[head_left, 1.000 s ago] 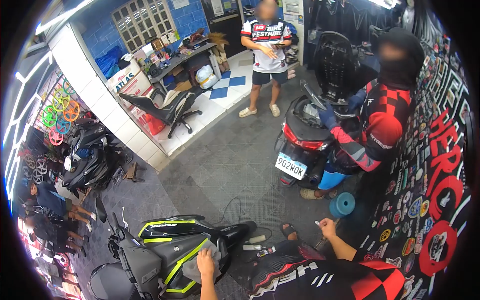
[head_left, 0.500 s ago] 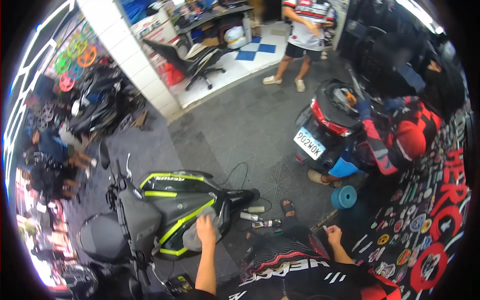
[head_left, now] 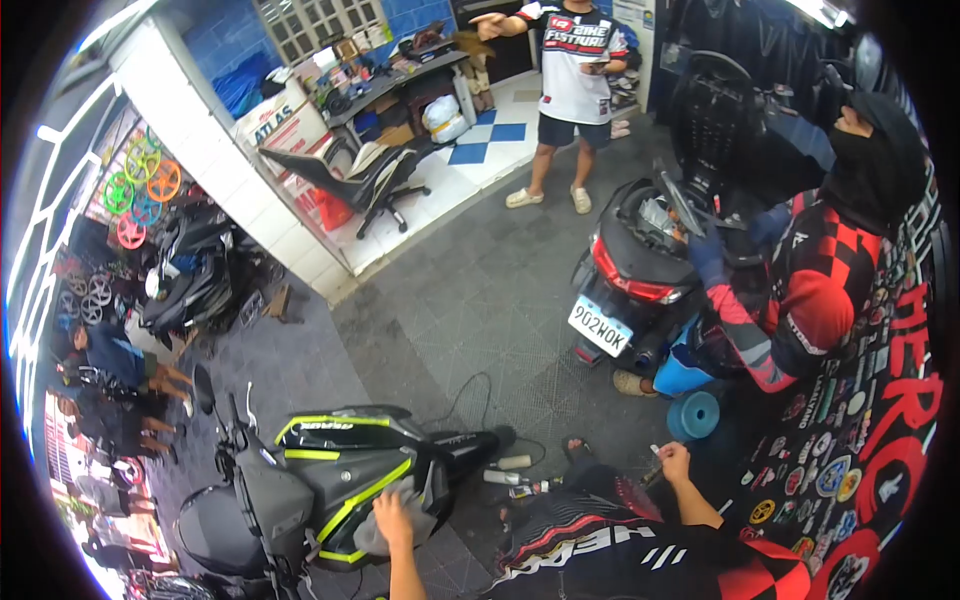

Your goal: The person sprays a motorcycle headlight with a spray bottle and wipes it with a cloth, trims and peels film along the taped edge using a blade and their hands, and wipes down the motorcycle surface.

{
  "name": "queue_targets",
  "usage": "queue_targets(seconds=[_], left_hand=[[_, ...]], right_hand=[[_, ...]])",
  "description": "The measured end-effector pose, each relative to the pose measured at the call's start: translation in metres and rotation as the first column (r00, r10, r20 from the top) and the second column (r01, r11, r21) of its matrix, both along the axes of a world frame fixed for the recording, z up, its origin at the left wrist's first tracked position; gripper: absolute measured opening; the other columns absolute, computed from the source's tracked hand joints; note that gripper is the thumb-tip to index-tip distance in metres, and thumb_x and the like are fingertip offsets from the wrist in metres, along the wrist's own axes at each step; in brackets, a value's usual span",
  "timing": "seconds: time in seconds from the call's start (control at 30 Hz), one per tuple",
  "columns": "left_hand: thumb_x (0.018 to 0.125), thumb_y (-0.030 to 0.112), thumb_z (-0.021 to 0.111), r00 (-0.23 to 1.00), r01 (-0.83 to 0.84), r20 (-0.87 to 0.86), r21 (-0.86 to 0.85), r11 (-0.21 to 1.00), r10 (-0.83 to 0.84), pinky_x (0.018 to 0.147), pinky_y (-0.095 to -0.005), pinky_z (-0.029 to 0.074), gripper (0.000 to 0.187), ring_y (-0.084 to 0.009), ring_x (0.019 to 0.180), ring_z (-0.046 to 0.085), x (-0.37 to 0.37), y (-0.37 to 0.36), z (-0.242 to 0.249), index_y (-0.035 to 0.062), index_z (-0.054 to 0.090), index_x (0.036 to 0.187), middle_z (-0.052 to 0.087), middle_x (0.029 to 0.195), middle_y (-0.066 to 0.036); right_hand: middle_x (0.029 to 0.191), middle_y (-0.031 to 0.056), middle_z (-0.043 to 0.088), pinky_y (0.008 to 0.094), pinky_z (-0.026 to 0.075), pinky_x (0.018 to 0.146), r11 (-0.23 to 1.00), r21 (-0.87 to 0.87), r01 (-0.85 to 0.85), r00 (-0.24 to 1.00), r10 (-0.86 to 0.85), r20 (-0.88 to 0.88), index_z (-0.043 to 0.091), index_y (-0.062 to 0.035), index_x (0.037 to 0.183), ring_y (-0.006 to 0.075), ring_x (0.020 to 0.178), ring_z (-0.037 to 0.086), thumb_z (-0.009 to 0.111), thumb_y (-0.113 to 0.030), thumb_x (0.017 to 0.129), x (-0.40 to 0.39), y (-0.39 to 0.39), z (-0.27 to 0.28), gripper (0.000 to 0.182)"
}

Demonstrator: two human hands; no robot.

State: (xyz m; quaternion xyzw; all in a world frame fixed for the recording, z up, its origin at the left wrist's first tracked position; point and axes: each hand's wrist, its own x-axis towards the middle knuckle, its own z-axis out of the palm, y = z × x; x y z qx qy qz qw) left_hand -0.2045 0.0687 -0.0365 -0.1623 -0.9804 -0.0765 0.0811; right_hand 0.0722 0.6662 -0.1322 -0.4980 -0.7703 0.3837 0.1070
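Observation:
My left hand rests on a grey cloth against the front panel of a dark scooter with yellow-green stripes. Its fingers are bent over the cloth. Off to the right, my right hand is raised near my knee, fingers pinched round a small whitish object too small to name. Between my hands, bottles lie on the floor beside the scooter's front wheel.
A person in a white shirt stands ahead. At the right, gloved co-workers work at another scooter. A teal round stool stands near my right hand. An office chair and a cable lie farther ahead.
The view has tilted upward, so most things sit lower in it. My left hand has shifted slightly down the panel with the cloth. The standing person's arm now stretches out to the left.

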Motion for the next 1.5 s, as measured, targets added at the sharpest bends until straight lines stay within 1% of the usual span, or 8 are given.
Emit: queue_targets(seconds=[0.33, 0.57, 0.67, 1.03, 1.17, 1.27, 1.33, 1.5], left_hand=[[0.074, -0.002, 0.069, 0.647, -0.742, -0.020, 0.212, 0.636, 0.762, 0.092, -0.0490, 0.049, 0.045, -0.0434, 0.109, 0.056, 0.010, 0.060, -0.023, -0.0016, 0.057, 0.118, 0.057, 0.116, -0.023], [0.077, 0.016, 0.069, 0.545, -0.830, 0.574, 0.263, 0.492, 0.612, 0.094, -0.0476, 0.052, 0.044, -0.0424, 0.109, 0.064, 0.052, 0.195, -0.063, 0.0000, 0.065, 0.118, 0.067, 0.112, -0.028], [0.080, 0.030, 0.067, 0.417, -0.843, 0.777, 0.137, 0.521, 0.471, 0.101, -0.0475, 0.049, 0.047, -0.0430, 0.110, 0.064, 0.090, 0.251, -0.106, 0.0026, 0.067, 0.118, 0.067, 0.114, -0.027], [0.077, 0.017, 0.070, 0.194, -0.750, 0.380, 0.652, -0.113, 0.904, 0.079, -0.0452, 0.050, 0.027, -0.0379, 0.087, 0.067, 0.071, 0.089, 0.006, -0.0040, 0.063, 0.092, 0.069, 0.090, -0.024], [0.086, 0.016, 0.069, -0.011, -0.659, -0.166, 0.743, 0.118, 0.986, 0.090, -0.0458, 0.047, 0.037, -0.0417, 0.097, 0.062, 0.015, 0.016, 0.044, -0.0103, 0.056, 0.109, 0.064, 0.102, -0.028], [0.088, 0.025, 0.068, 0.043, -0.746, 0.172, 0.660, -0.083, 0.984, 0.088, -0.0546, 0.047, 0.044, -0.0451, 0.097, 0.061, -0.021, -0.015, 0.016, -0.0099, 0.055, 0.113, 0.063, 0.102, -0.029], [0.089, 0.021, 0.068, 0.080, -0.779, -0.225, 0.594, 0.202, 0.971, 0.093, -0.0575, 0.044, 0.051, -0.0484, 0.112, 0.051, -0.033, -0.011, -0.043, -0.0101, 0.047, 0.124, 0.051, 0.123, -0.031], [0.093, 0.013, 0.062, 0.518, -0.697, 0.031, 0.594, 0.401, 0.855, 0.102, -0.0541, 0.038, 0.045, -0.0483, 0.115, 0.050, -0.010, 0.068, -0.069, -0.0111, 0.044, 0.127, 0.049, 0.121, -0.030]], right_hand=[[0.064, 0.0039, 0.064, 0.0299, 0.047, 0.055, 0.995, -0.003, -0.102, 0.989, 0.101, -0.109, 0.066, -0.0040, 0.077, 0.0138, 0.059, 0.059, 0.067, 0.001, 0.079, -0.053, 0.125, -0.051, 0.005], [0.063, 0.0031, 0.059, 0.0362, 0.046, 0.056, 0.887, 0.091, -0.452, 0.835, 0.457, -0.307, 0.062, -0.0037, 0.068, 0.0170, 0.061, 0.055, 0.056, -0.002, 0.077, -0.091, 0.188, -0.072, 0.011], [0.068, 0.0066, 0.063, 0.0317, 0.047, 0.052, 0.877, -0.386, -0.286, 0.952, 0.214, -0.219, 0.065, -0.0009, 0.074, 0.0160, 0.061, 0.059, 0.062, 0.001, 0.081, -0.094, 0.183, -0.100, 0.008], [0.073, 0.0022, 0.062, 0.0243, 0.042, 0.053, 0.735, -0.398, -0.549, 0.836, 0.474, -0.277, 0.063, -0.0033, 0.089, 0.0095, 0.061, 0.055, 0.065, -0.002, 0.091, -0.186, 0.144, -0.064, 0.003], [0.073, 0.0014, 0.062, 0.0231, 0.043, 0.055, 0.842, -0.344, -0.417, 0.900, 0.328, -0.288, 0.063, -0.0037, 0.091, 0.0091, 0.060, 0.054, 0.065, -0.002, 0.092, -0.211, 0.111, -0.012, 0.002], [0.072, 0.0022, 0.063, 0.0259, 0.045, 0.055, 0.925, -0.206, -0.319, 0.901, 0.228, -0.368, 0.065, -0.0034, 0.088, 0.0107, 0.059, 0.055, 0.063, 0.003, 0.088, -0.187, 0.076, 0.000, 0.007], [0.070, 0.0025, 0.063, 0.0261, 0.047, 0.056, 0.952, -0.209, -0.224, 0.940, 0.154, -0.303, 0.065, -0.0035, 0.083, 0.0102, 0.061, 0.058, 0.062, 0.002, 0.089, -0.159, 0.042, 0.018, 0.009], [0.067, 0.0052, 0.065, 0.0290, 0.047, 0.055, 0.998, -0.069, -0.007, 0.989, -0.003, -0.147, 0.066, -0.0043, 0.079, 0.0125, 0.060, 0.060, 0.066, 0.000, 0.083, -0.074, -0.040, 0.022, 0.005]])
